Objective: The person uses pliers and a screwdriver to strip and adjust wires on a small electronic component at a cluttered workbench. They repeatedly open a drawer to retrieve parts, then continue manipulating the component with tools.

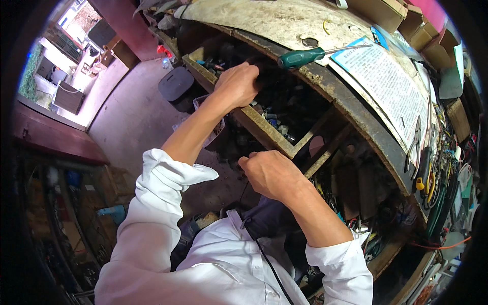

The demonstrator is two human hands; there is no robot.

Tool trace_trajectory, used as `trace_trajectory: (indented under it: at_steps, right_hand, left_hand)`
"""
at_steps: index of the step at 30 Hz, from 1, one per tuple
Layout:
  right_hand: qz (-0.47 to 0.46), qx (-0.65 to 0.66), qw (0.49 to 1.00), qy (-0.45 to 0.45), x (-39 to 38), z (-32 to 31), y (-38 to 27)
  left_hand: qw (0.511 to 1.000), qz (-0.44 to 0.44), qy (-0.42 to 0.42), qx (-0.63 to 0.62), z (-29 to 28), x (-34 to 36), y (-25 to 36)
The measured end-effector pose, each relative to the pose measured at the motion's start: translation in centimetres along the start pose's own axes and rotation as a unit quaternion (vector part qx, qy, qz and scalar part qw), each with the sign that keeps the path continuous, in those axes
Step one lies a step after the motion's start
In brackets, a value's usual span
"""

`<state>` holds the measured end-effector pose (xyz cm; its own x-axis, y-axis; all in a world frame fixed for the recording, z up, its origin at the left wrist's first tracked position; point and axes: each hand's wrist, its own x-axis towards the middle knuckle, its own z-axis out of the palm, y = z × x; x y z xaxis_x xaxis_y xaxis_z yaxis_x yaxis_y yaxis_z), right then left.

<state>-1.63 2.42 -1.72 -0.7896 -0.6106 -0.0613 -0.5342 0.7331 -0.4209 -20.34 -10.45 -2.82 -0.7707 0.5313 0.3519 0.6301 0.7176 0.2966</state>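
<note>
1 curled left hand reaches over our open drawer; our right hand, also curled, is near its corner; we cannot tell whether either pinches anything.

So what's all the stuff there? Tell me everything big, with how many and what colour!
Worn wooden workbench: 1, pale on top, upper right
Open wooden drawer: 1, brown, under workbench edge
Small loose parts: uncountable, mixed, in drawer
Metal screwdriver: 1, green handle, on workbench edge
Printed sheet: 1, white and blue, on workbench
Metal pliers: 1, dark, workbench's right side
Tool handle: 1, yellow and black, beside pliers
Cardboard boxes: several, brown, top right
Rounded bin or stool: 1, dark grey, left of drawer
Unclear object: 1, light blue, lower left
Thin wire: 1, orange, right
Shirt: 1, white, bottom
Left grip: 1, bare, curled, at drawer
Right grip: 1, bare, curled, near drawer's front corner
</note>
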Motion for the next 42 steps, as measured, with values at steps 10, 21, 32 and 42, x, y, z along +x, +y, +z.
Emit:
trace_trajectory:
  at_steps: [10,21,32,42]
  right_hand:
    - [-0.001,-0.001,1.000,0.008,0.0,0.3,0.0]
    - [0.016,-0.027,0.999,-0.028,0.2,-0.5,-0.6]
    - [0.060,-0.077,0.995,-0.005,0.3,0.3,-1.0]
    - [0.059,-0.114,0.976,0.177,-3.1,-0.7,-4.4]
  left_hand:
    - [0.994,0.013,-0.069,-0.080,-1.0,0.3,1.2]
    - [0.995,-0.076,-0.066,-0.007,-1.6,0.5,1.9]
    - [0.996,-0.031,-0.038,-0.078,-2.0,-0.1,1.8]
    - [0.989,0.045,-0.138,-0.011,-1.6,0.9,1.6]
